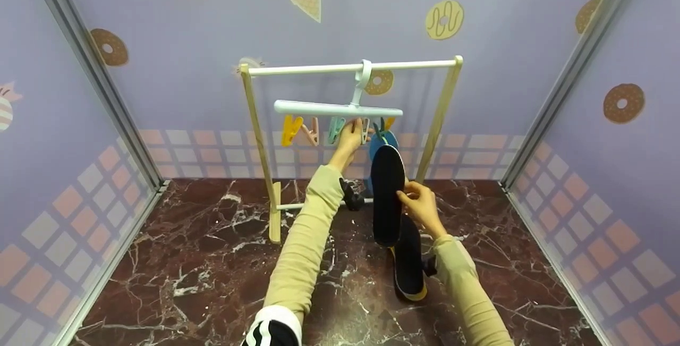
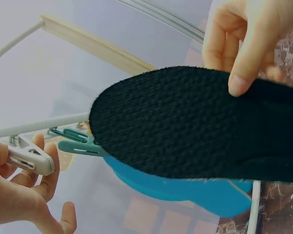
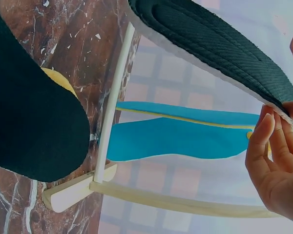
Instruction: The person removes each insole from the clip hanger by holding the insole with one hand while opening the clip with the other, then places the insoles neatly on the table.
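Note:
My right hand (image 1: 421, 203) pinches the side edge of a black insole (image 1: 388, 197), held upright in front of the hanger. Its textured black face fills much of the left wrist view. With thumb and fingers, my left hand (image 1: 349, 141) grips a whitish clothespin (image 2: 31, 158) under the white hanger (image 1: 324, 108). Just right of that hand is a dark green clothespin (image 2: 80, 145). Behind the held insole hang blue insoles (image 3: 176, 139), partly hidden in the head view. Lower down, a second black insole (image 1: 410, 266) with a yellow underside lies on the marbled surface.
The hanger hooks over the top bar of a wooden-legged rack (image 1: 303, 70). Left of my left hand hang a mint clothespin (image 1: 335, 129), a pink clothespin (image 1: 312, 132) and a yellow clothespin (image 1: 291, 131). Patterned walls (image 1: 212, 32) enclose the marbled surface (image 1: 212, 261).

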Tool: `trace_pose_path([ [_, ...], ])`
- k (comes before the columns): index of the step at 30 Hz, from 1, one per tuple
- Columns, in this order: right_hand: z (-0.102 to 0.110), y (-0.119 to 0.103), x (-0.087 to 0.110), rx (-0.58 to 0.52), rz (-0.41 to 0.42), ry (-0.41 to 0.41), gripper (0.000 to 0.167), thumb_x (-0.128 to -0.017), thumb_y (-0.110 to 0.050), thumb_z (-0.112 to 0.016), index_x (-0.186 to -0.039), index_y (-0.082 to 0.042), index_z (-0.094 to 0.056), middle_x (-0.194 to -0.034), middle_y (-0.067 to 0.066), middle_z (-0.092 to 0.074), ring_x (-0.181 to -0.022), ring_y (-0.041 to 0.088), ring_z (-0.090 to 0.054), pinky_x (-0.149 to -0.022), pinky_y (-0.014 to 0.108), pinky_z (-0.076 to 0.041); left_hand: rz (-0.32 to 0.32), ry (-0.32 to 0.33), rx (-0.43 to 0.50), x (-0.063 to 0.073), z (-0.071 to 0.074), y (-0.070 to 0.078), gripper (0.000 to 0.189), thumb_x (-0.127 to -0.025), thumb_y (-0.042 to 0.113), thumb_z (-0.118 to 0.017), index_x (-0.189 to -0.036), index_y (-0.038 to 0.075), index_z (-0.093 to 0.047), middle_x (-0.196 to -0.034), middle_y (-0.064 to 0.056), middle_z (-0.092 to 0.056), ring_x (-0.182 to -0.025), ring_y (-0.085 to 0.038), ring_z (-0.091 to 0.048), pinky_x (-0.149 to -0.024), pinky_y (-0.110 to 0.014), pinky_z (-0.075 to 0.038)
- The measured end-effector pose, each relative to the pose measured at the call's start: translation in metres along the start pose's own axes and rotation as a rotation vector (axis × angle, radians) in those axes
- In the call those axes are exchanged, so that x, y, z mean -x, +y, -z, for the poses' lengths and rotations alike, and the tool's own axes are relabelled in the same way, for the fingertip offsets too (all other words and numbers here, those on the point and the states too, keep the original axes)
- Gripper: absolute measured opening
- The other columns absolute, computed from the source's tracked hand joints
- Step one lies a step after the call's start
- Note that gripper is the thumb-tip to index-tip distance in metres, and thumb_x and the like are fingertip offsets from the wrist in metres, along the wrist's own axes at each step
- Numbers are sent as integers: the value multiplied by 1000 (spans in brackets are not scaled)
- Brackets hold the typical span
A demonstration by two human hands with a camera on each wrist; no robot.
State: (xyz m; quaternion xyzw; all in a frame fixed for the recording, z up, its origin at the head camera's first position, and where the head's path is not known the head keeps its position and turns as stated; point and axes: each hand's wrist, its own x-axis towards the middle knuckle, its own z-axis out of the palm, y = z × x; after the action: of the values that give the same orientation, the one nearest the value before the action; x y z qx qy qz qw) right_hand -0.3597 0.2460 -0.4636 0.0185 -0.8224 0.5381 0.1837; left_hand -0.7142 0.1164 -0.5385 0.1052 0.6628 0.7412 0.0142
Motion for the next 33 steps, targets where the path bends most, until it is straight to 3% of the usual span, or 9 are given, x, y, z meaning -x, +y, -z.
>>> trace_pose_path([
  [5, 7, 2, 4, 14, -5, 16, 16, -78, -7, -66, -90, 4, -62, -84, 21, -67, -63, 8, -60, -50, 15, -46, -24, -9, 12, 5, -2, 7, 56, -78, 65, -35, -114, 27, -53, -88, -5, -69, -66, -24, -66, -61, -34, -54],
  [10, 14, 6, 7, 56, 26, 30, 17, -78, -7, -65, -91, 4, -61, -79, 22, -67, -56, 11, -59, -50, 21, -48, -34, 1, -30, 38, -5, 37, 57, -78, 67, -35, -110, 23, -53, -86, -2, -68, -63, -20, -66, -61, -32, -54],
  [14, 18, 8, 10, 63, 10, 36, 16, -78, -7, -65, -90, 2, -61, -77, 22, -67, -55, 9, -59, -49, 28, -51, 4, 46, -87, 76, -13, 74, 41, -87, 52, -39, -104, 17, -52, -89, -4, -67, -66, -21, -66, -65, -32, -54],
  [17, 21, 10, 11, 59, -10, 39, 16, -78, -8, -66, -91, 1, -62, -76, 21, -66, -57, 11, -60, -45, 22, -48, -21, 60, -87, 105, -17, 98, 25, -90, 39, -45, -92, 14, -50, -85, -5, -64, -63, -21, -65, -61, -29, -54],
  [21, 25, 12, 11, 26, -25, 35, 19, -78, -9, -66, -93, 3, -62, -78, 23, -66, -58, 12, -60, -40, 14, -42, -39, 54, -74, 150, -20, 138, 19, -91, 30, -50, -91, 11, -49, -85, -7, -58, -60, -17, -62, -60, -24, -53],
  [24, 27, 14, 11, 22, -39, 31, 21, -78, -10, -66, -94, 3, -62, -76, 21, -66, -53, 9, -58, -38, 15, -41, 31, 75, -113, 188, -27, 179, 22, -93, 20, -46, -107, 3, -50, -100, -16, -57, -68, -20, -63, -69, -27, -54],
  [26, 28, 15, 11, 33, -47, 30, 20, -79, -10, -66, -94, 3, -62, -72, 16, -66, -49, 6, -55, -39, 17, -43, 49, 89, -128, 203, -30, 194, 24, -94, 13, -43, -112, -1, -47, -106, -21, -55, -73, -23, -63, -71, -28, -53],
  [29, 30, 17, 11, 49, -51, 25, 18, -79, -9, -66, -93, 3, -62, -69, 12, -65, -49, 10, -56, -40, 21, -45, 52, 82, -122, 202, -30, 193, 26, -94, 13, -44, -116, 0, -46, -108, -21, -55, -75, -23, -63, -72, -28, -54],
  [33, 32, 19, 12, 53, -42, 2, 19, -79, -9, -65, -94, 3, -62, -73, 17, -66, -54, 22, -61, -40, 22, -45, -18, 42, -62, 165, -23, 153, 21, -91, 19, -50, -109, 8, -50, -94, -12, -59, -68, -18, -64, -68, -26, -54],
])
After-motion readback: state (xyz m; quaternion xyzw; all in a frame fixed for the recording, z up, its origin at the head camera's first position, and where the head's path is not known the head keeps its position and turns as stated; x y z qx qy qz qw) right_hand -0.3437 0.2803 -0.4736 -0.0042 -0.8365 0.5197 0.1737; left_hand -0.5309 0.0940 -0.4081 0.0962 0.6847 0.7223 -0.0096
